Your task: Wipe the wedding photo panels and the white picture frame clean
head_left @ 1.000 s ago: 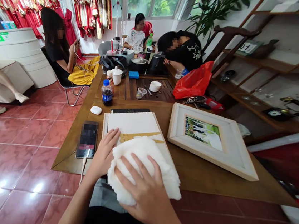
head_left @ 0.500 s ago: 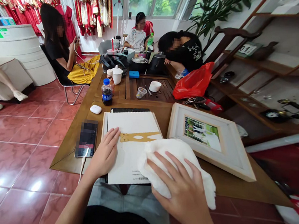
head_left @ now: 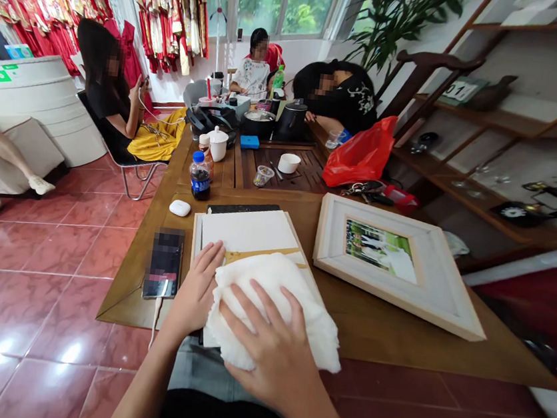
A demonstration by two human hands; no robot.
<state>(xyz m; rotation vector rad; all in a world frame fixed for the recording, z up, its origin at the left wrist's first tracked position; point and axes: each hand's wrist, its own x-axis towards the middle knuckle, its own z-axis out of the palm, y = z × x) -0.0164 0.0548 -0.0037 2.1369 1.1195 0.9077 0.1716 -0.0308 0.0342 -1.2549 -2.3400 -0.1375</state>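
My right hand lies flat with spread fingers on a white fluffy cloth, pressing it onto a white album cover with a gold band. My left hand rests flat on the cover's left edge, fingers together and stretched out, steadying it. The album sits at the near edge of a wooden table. A cream picture frame with a photo lies just to the right of the cloth.
A phone with a cable lies left of my left hand, an earbud case and cola bottle beyond it. A red bag, keys, cups and kettles fill the far table. Three people sit around the far end.
My right hand slid the cloth right toward the frame, then back left over the album's lower part. The left hand stayed on the album's edge.
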